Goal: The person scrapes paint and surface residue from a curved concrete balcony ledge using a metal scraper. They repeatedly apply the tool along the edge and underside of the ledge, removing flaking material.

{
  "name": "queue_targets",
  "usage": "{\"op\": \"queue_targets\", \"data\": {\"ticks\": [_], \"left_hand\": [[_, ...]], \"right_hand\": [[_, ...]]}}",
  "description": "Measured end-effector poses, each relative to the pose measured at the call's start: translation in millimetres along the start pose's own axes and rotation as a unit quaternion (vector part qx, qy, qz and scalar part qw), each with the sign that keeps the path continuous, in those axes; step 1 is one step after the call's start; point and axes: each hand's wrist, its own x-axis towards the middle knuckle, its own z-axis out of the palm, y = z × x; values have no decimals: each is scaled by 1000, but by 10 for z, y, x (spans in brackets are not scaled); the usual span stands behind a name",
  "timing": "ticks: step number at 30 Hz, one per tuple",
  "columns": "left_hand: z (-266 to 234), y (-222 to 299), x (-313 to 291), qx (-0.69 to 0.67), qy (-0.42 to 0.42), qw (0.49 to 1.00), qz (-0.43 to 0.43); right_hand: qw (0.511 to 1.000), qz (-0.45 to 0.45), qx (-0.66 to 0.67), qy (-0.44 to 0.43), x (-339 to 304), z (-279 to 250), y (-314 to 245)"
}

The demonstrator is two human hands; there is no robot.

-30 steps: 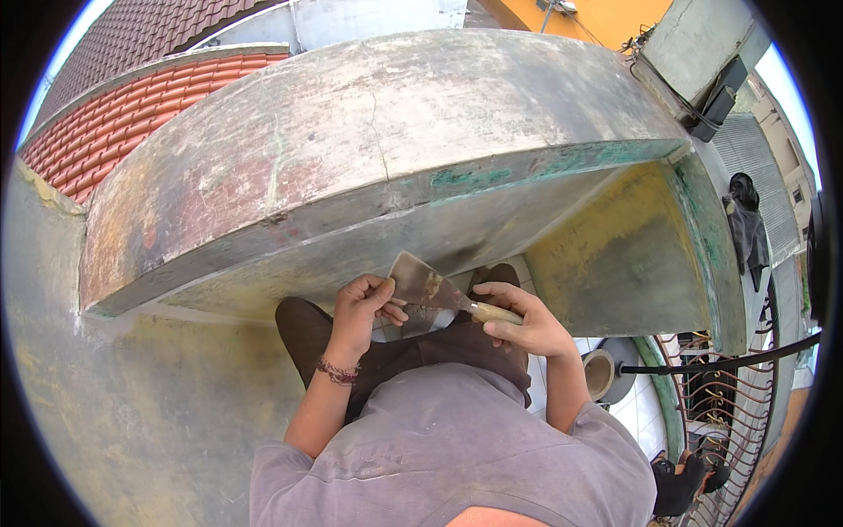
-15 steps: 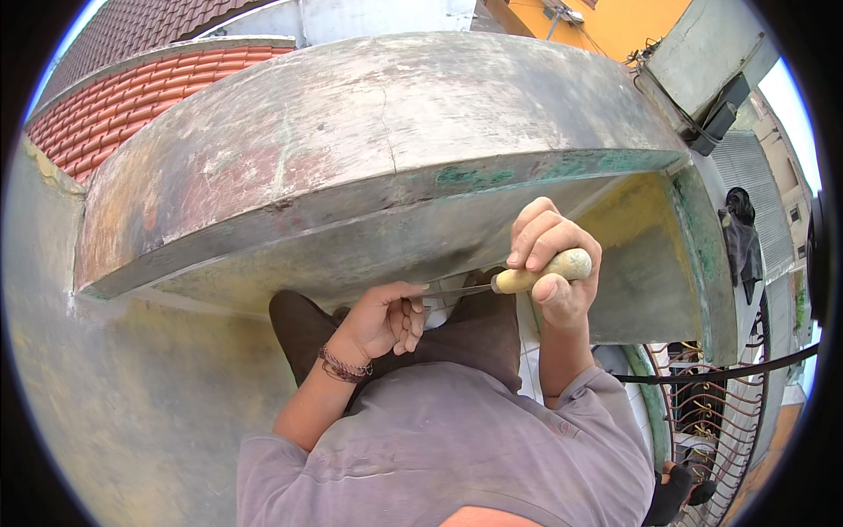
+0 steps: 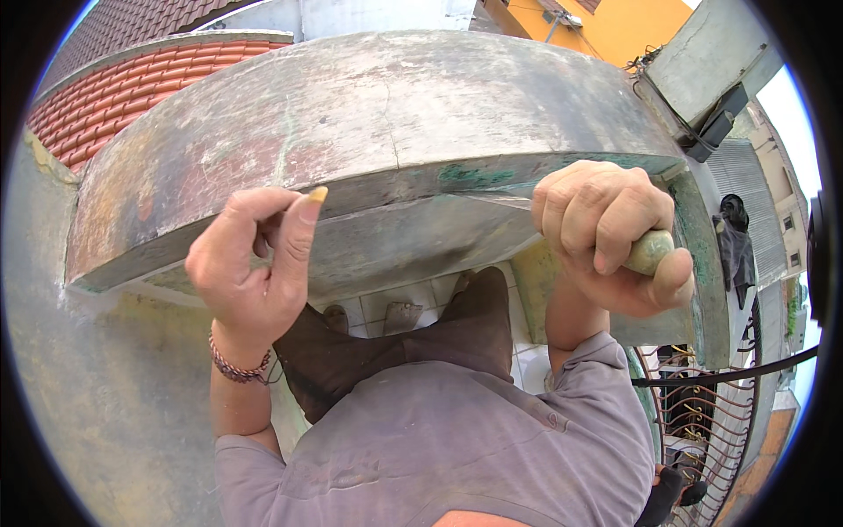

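In my right hand [image 3: 606,224] is a hand tool with a rounded, pale yellowish handle [image 3: 651,252] and a thin metal blade [image 3: 496,200]. My fingers wrap round the handle, and its butt end shows beside my thumb. The blade points left, in front of the edge of a worn concrete ledge [image 3: 369,114]. My left hand [image 3: 255,263], with a braided bracelet [image 3: 237,358] at its wrist, is raised apart from the tool. Its thumb and forefinger are pinched together; a yellowish tip shows at the thumb, and whether anything is held there is unclear.
The curved ledge spans the space before me, with a stained wall [image 3: 132,378] on the left. White floor tiles [image 3: 386,303] show beyond my knees, with a greyish piece [image 3: 402,316] on them. At right are a metal railing [image 3: 702,404], a black cable [image 3: 729,374] and a dark cloth [image 3: 736,246].
My left hand has left the blade and moved up and left. My right hand has risen and shifted right with the tool, its knuckles now turned upward. My knees have spread apart.
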Motion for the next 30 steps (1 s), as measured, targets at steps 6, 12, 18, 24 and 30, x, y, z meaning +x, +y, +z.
{"op": "queue_targets", "data": {"ticks": [6, 12, 18, 24, 30], "left_hand": [[-127, -644, 741, 259, -174, 949, -45], [75, -676, 600, 342, -246, 904, -69], [60, -659, 643, 305, -281, 904, -106], [74, -645, 657, 287, -276, 911, -104], [32, -642, 634, 290, -269, 913, -102]], "right_hand": [[998, -63, 6, -18, 34, 99, 10], [995, -102, -7, -3, 17, 104, -27], [996, -90, 0, 21, 10, 147, -102], [997, -80, -16, 14, 6, 91, -71], [995, -76, 48, 34, -14, 38, -9]]}}
